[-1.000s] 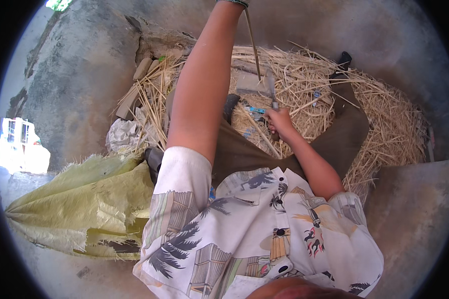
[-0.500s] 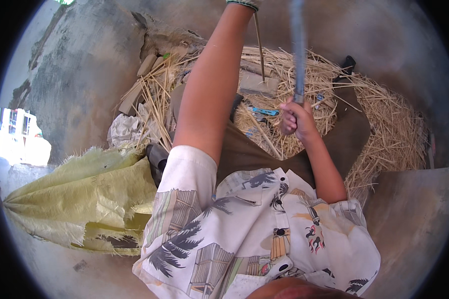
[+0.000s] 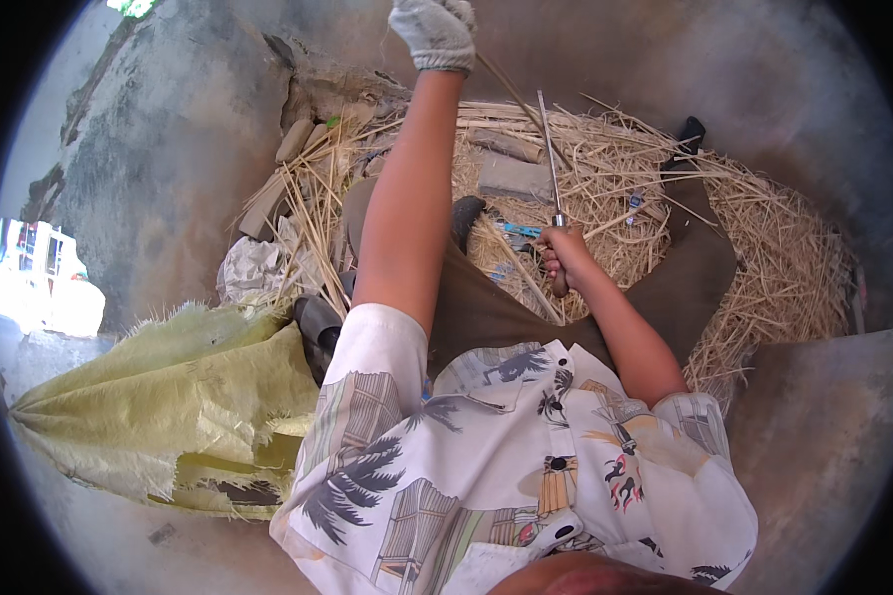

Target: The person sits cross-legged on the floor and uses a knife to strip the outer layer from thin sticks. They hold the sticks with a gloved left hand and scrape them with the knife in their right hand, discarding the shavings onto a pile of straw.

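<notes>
My left hand (image 3: pixel 435 35), in a white knitted glove, is raised at the top edge with its fingers closed. A thin bamboo-like stick (image 3: pixel 511 89) slants down to the right from it; part of the grip is cut off by the edge. My right hand (image 3: pixel 564 256) is bare and wrapped round the wooden handle of a long knife (image 3: pixel 554 169). The narrow blade points up and away from me, its tip close to the stick. Whether blade and stick touch I cannot tell. Beneath both lies a grey block (image 3: pixel 516 178) on the floor.
Pale split strips and shavings (image 3: pixel 779 248) cover the floor around my legs. A blue tool-like object (image 3: pixel 521 229) lies between my legs. To the left are a torn yellow woven sack (image 3: pixel 159 397) and crumpled pale paper (image 3: pixel 251 263). Grey walls (image 3: pixel 189 119) curve around.
My left hand has come down into view, with the stick tilting from upright to slanted. The knife, blurred and higher before, has dropped lower and turned its blade thin side toward me.
</notes>
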Motion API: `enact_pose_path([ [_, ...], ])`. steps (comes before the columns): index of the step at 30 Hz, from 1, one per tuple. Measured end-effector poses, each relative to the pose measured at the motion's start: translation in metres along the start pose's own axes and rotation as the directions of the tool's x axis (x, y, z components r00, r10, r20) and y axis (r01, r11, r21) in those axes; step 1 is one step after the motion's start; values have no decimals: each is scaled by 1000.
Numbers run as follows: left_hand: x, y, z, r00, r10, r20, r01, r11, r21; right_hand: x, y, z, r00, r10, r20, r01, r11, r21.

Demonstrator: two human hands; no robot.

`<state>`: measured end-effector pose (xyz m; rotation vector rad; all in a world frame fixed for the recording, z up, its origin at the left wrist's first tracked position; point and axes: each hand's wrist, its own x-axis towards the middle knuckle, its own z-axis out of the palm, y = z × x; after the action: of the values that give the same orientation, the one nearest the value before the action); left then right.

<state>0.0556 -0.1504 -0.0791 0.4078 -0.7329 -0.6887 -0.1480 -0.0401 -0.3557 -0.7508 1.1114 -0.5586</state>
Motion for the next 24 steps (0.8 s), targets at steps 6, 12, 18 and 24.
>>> enact_pose_path([
  [6, -8, 22, 21, 995, 56, 88, -56, 998, -4, -25, -5, -14, 976, 80, 204, -93, 994, 52],
  [12, -4, 38, 52, 990, 89, 113, -109, 977, 183, -29, -2, -8, 861, 141, 489, -279, 934, 222],
  [18, 2, 16, 59, 996, 34, 84, -49, 983, 177, -6, 25, -11, 962, -246, -115, 228, 962, -151],
  [24, 8, 13, 59, 994, 64, 91, -83, 970, 230, -36, -45, 22, 728, -646, -229, 684, 704, 189],
])
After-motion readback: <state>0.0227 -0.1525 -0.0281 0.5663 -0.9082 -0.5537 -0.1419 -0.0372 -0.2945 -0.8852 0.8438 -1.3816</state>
